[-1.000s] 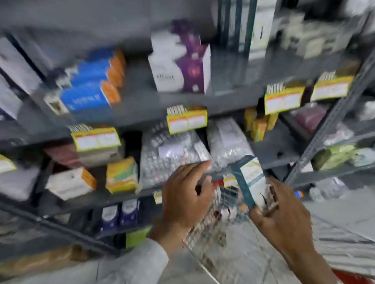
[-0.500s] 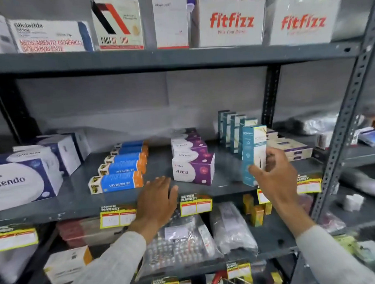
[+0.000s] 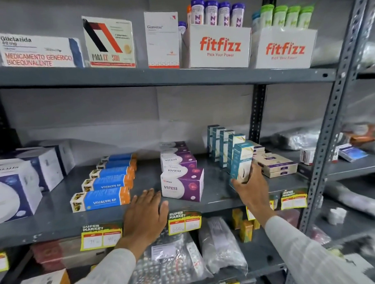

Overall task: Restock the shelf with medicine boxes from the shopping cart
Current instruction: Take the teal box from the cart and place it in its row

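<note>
My right hand (image 3: 252,185) grips a tall teal and white medicine box (image 3: 241,161) upright on the middle grey shelf (image 3: 56,220), at the front of a row of matching teal boxes (image 3: 220,142). My left hand (image 3: 143,214) lies flat, fingers spread, on the shelf's front edge between the blue and orange Vivalyn boxes (image 3: 103,198) and the purple and white Viresi boxes (image 3: 182,185). It holds nothing. The shopping cart is out of view.
Large white and blue boxes (image 3: 14,190) stand at the shelf's left, flat beige boxes (image 3: 275,164) behind my right hand. The upper shelf carries Fitfizz display cartons (image 3: 219,47) and other boxes. Yellow price tags (image 3: 184,222) hang below. A grey upright post (image 3: 330,135) bounds the right.
One second ago both hands were low by the cart, the right one holding the teal box. The view rose; the box now stands in the teal row, my left hand rests on the shelf.
</note>
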### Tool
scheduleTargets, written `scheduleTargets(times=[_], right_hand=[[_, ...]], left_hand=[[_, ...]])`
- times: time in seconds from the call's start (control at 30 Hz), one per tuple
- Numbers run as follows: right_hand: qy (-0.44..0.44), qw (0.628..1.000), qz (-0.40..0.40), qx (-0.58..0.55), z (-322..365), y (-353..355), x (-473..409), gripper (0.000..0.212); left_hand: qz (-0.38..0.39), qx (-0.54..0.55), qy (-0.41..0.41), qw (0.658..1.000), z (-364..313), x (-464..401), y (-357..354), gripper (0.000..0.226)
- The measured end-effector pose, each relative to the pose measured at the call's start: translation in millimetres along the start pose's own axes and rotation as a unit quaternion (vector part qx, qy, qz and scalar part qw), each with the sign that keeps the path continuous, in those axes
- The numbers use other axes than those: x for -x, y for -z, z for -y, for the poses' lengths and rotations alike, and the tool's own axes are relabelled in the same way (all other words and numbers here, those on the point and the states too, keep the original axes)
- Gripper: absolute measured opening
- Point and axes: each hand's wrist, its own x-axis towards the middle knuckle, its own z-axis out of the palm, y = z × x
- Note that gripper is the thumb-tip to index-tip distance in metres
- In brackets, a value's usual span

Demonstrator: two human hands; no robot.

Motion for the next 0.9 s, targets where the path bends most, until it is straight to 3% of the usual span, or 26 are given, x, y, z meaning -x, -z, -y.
scheduleTargets(times=[0.13,0.3,0.57,0.9], right_hand=[[0.009,0.999,0.011,0.051,-9,-4,0,0.076],[-0.005,0.993,0.011,0.116,-20,-1,-20,0.059],[-0.016,0.989,0.007,0.146,-30,-1,-26,0.069],[0.007,0.986,0.009,0.164,-32,1,-22,0.055]], left_hand=[[-0.007,0.006,0.004,1.0,-1,0,-1,0.07],[-0.013,0.002,0.01,1.0,-2,1,-3,0.072],[-0.019,0.006,0.014,1.0,-2,0,-5,0.079],[-0.014,0.0,0.02,1.0,-3,0,-7,0.075]])
